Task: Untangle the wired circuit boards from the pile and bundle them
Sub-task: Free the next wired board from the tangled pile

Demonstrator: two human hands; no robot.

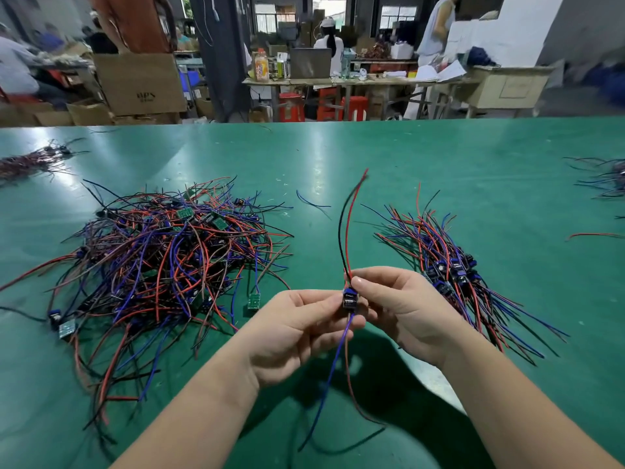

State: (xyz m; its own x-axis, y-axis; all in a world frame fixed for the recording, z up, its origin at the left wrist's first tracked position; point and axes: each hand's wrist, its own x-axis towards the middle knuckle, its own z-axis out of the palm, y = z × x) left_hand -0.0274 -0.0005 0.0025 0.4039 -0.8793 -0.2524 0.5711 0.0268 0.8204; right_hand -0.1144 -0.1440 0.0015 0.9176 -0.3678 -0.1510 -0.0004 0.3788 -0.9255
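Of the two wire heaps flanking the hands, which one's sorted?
The right heap: boards clustered together, wires running roughly parallel. The left pile is a crisscross tangle with boards scattered.

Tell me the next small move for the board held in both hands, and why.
Probably carry the board right and lay it on the sorted bundle, wires aligned. The left hand and right hand pinch it clear of the tangled pile, its wires hanging free.

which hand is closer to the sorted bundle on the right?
Right. The right hand is close beside the sorted bundle, on its left; the left hand is farther left. Both pinch one wired circuit board.
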